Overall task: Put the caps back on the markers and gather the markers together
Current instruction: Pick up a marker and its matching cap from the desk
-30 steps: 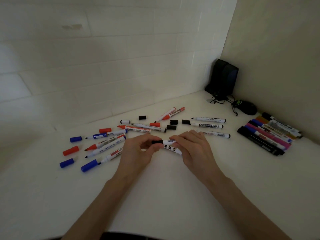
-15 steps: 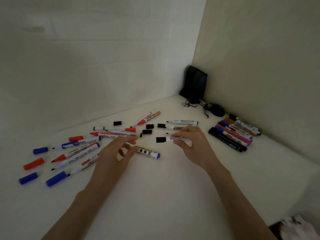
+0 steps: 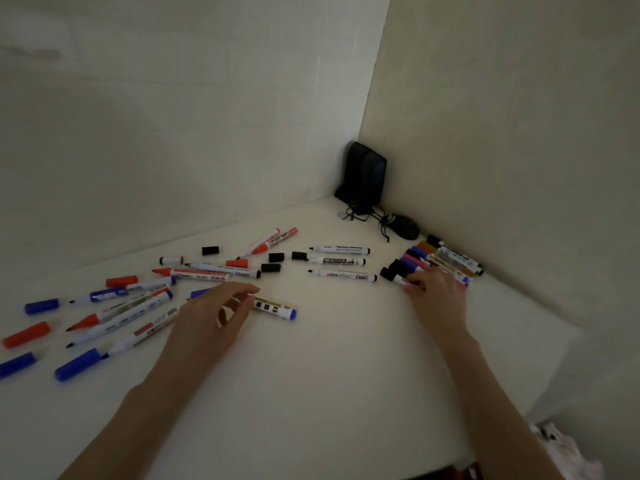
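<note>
1. One big white table [image 3: 329, 375] carries everything, and it runs into a corner where two walls meet, so the space at the back right is tight.
2. Two hands are at work. The right hand [image 3: 438, 294] is down at the near edge of the capped pile, its grip pinching a black-capped marker [image 3: 398, 278] that lies against the row.
3. The left hand [image 3: 211, 317] hovers over a blue-ended marker [image 3: 273, 308] in the middle of the table, fingers loosely spread and curled just above the barrel; I cannot tell whether they touch it.
4. Done so far, by my read: the capped pile [image 3: 440, 259] sits side by side at the right wall, maybe a third of the job.
5. Left to do: a scatter of open markers [image 3: 121, 313] at the left, red and blue tips bare, with three open black markers [image 3: 341, 261] lined up in the centre.
6. A black speaker [image 3: 365, 174] stands in the corner with its tangled cord, and a dark mouse [image 3: 403, 225] lies just beside the pile. Both crowd the row's far end, so it has to grow toward the person.
7. Smallest of all are the loose caps: blue caps [image 3: 41, 305] and red caps [image 3: 26, 335] far left, black caps [image 3: 276, 257] mid-table. Matching colour to tip looks like the slow part ahead.
</note>
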